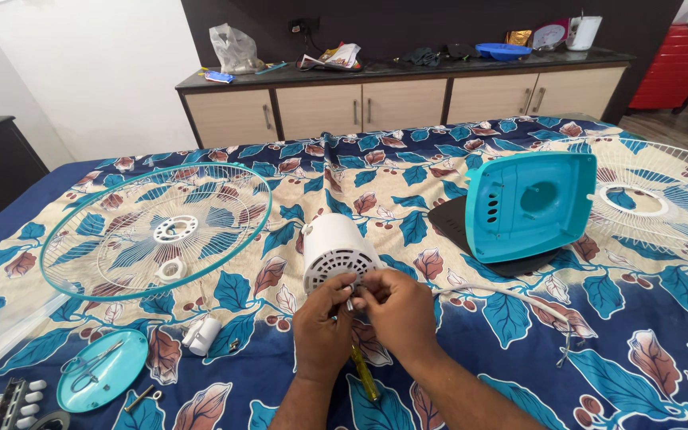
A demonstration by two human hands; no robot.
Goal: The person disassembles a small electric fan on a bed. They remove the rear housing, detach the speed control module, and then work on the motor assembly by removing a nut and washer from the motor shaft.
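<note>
A: Where are the person's hands?

B: Both sit together at the near end of the white motor, which lies on its side on the leaf-print sheet. The left hand has its fingertips pinched against the motor's vented face. The right hand is pinched too, thumb and forefinger closed on some small part right at that face; the part is too small to make out.

A: Anything else under the hands?

B: A screwdriver with a yellowish handle lies on the sheet beneath the right wrist, not held. A white cord runs from the motor off to the right.

A: And around the motor?

B: To its left lies a round grille with a teal rim, flat on the sheet. To the right stands a teal cover, tilted up on a dark base, with a white grille beyond it. Near the left corner is a teal disc with small scissors on it, and a white cap lies beside it. A cabinet stands behind the bed.
</note>
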